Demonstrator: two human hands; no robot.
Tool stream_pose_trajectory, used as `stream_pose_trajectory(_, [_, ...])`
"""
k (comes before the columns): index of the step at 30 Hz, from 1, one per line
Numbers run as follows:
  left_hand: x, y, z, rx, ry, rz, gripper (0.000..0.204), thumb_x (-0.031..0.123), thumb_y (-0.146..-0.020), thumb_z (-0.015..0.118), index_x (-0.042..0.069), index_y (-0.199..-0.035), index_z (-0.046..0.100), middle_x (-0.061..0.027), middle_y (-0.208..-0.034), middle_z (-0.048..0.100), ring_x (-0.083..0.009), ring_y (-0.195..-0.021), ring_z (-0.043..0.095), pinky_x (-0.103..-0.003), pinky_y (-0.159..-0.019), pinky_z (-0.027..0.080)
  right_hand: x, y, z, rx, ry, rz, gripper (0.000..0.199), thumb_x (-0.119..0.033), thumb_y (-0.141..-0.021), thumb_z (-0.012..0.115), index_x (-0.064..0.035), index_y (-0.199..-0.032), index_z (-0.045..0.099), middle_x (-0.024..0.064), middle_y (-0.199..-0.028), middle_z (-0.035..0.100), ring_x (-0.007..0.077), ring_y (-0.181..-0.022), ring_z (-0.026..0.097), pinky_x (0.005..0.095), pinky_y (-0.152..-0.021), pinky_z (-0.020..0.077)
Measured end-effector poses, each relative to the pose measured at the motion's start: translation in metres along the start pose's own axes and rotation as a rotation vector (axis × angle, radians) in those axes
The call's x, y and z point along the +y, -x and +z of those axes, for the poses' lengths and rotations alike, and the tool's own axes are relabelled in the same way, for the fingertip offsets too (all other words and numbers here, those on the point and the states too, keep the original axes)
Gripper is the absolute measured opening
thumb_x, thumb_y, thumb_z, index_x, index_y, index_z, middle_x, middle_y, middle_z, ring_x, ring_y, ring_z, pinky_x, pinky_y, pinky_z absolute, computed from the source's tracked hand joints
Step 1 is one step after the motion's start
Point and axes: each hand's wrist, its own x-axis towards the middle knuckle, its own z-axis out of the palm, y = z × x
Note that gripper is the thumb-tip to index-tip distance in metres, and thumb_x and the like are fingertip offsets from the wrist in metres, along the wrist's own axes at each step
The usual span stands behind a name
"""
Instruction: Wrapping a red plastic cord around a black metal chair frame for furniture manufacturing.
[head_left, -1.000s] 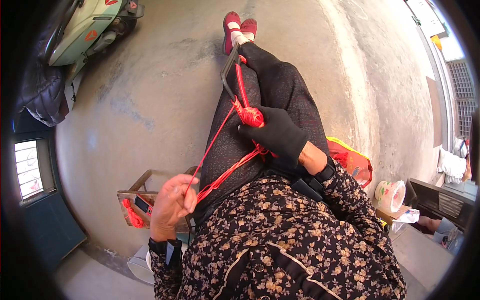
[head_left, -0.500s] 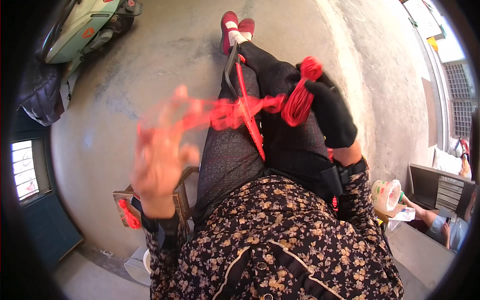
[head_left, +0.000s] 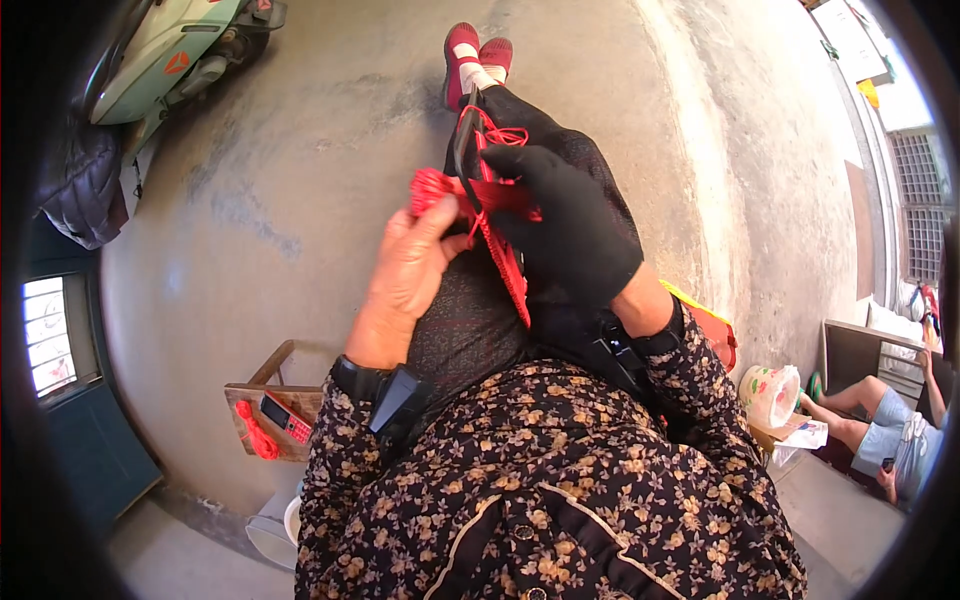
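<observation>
Over the person's lap, above the outstretched black-trousered legs (head_left: 560, 150), both hands meet on a length of red cord. The left hand (head_left: 410, 270), bare, comes up from the lower left with its fingers (head_left: 440, 215) pressed together against a small bundle of red cord (head_left: 430, 188), the thumb side closing on it from below. The right hand (head_left: 570, 225), in a black glove, lies just to the right and a little farther out along the legs, its fingers curled over a taut red strand (head_left: 505, 262) (whether they pinch it or only hook it cannot be told, since the glove hides the tips).

The strand's long axis runs along the legs, from the lap up towards the red shoes (head_left: 470, 50), where a loop of cord (head_left: 500, 133) lies beside a dark narrow tool (head_left: 465, 150). The bundle sits to the left of that line, so the left hand is the nearer one to it, while the right hand sits squarely on the strand itself. The two hands are almost touching at the knuckles.

Off to the lower left on the concrete floor (head_left: 300, 180) stands a small wooden stool (head_left: 270, 400) bearing more red cord and a red phone.
</observation>
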Motion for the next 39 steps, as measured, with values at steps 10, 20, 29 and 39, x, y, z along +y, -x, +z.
stream_pose_trajectory(10, [0.129,0.106,0.054,-0.131,0.527,0.34,0.016,0.022,-0.092,0.057,0.012,-0.085,0.048,0.0002,-0.069,0.042,-0.0142,-0.062,0.038,-0.028,-0.054,0.035,-0.021,-0.011,-0.016,0.177,0.144,-0.081,0.07,-0.025,-0.069,0.079,-0.005,-0.128,0.049,0.0148,-0.124,0.054,0.0314,-0.115,0.054,0.04,-0.096,0.0442])
stream_pose_trajectory(20, [0.136,0.161,0.002,0.118,0.014,0.467,0.024,0.016,-0.09,0.061,0.002,-0.107,0.053,-0.0063,-0.094,0.056,-0.0161,-0.081,0.055,-0.031,-0.075,0.048,-0.056,0.017,-0.057,-0.55,-0.524,0.017,0.014,-0.017,-0.081,0.069,-0.004,-0.085,0.066,0.0077,-0.078,0.064,0.0211,-0.077,0.062,0.0313,-0.068,0.047])
stream_pose_trajectory(29, [0.038,0.039,0.031,0.207,-0.629,0.185,0.026,0.004,-0.076,0.072,0.002,-0.098,0.059,0.0008,-0.078,0.057,-0.0085,-0.068,0.056,-0.025,-0.064,0.048,-0.075,0.06,-0.065,-0.35,-0.942,0.522,0.013,-0.01,-0.082,0.065,0.0035,-0.084,0.066,0.0112,-0.078,0.067,0.0186,-0.07,0.063,0.0304,-0.063,0.0479])
stream_pose_trajectory(39, [0.022,0.032,0.039,0.294,-0.718,0.157,0.018,0.009,-0.081,0.07,0.005,-0.095,0.06,-0.0001,-0.074,0.059,-0.0088,-0.066,0.058,-0.026,-0.059,0.047,-0.078,0.046,-0.097,-0.317,-0.614,0.583,0.015,-0.016,-0.091,0.058,-0.0015,-0.092,0.064,0.0012,-0.082,0.063,0.0059,-0.076,0.057,0.0231,-0.067,0.0451])
